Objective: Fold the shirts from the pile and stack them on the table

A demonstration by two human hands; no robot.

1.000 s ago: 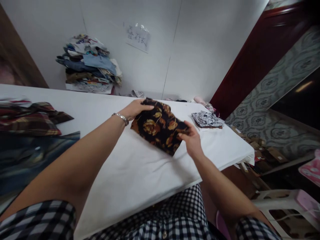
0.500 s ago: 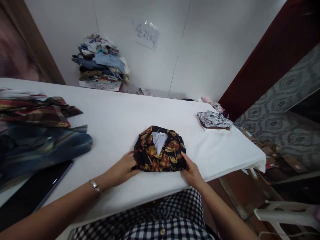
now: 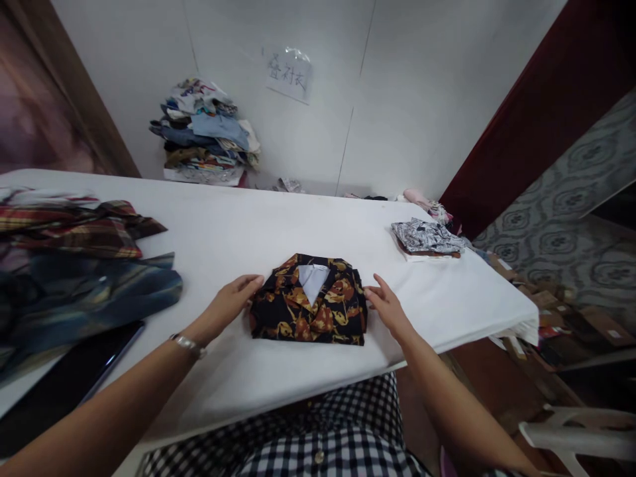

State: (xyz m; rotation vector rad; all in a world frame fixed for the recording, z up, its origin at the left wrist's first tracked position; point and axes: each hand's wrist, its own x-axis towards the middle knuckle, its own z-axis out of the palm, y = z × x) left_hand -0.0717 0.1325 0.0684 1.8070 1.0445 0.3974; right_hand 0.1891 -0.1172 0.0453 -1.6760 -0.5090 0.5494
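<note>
Head view is the only one I have, looking forward and down over a white table (image 3: 238,225). My left hand (image 3: 226,306) lies flat at the left edge of a folded dark floral shirt (image 3: 311,308), fingers stretched out and loose, fingertips touching the fabric but not gripping it. A silver bracelet (image 3: 187,344) sits on that wrist. My right hand (image 3: 387,308) rests at the shirt's right edge, fingers extended and relaxed, also touching the cloth without clasping it. So both hands bracket the shirt, one on each side, neither closed around anything.

I see the shirt lying flat on the table near the front edge, folded into a compact rectangle with the collar up and a pale inner panel showing at the neck.

Well to the left lies a loose heap of plaid and dark blue garments (image 3: 74,265), and just in front of it a flat black slab (image 3: 64,384) whose nature I cannot tell. Toward the far right corner of the table sits a small folded black-and-white patterned garment (image 3: 427,237), well apart from the shirt. Against the back wall stands a tall stack of folded clothes (image 3: 206,132), with a paper sign (image 3: 289,74) taped to the wall beside it. A white plastic stool (image 3: 576,430) shows at lower right, off the table.
</note>
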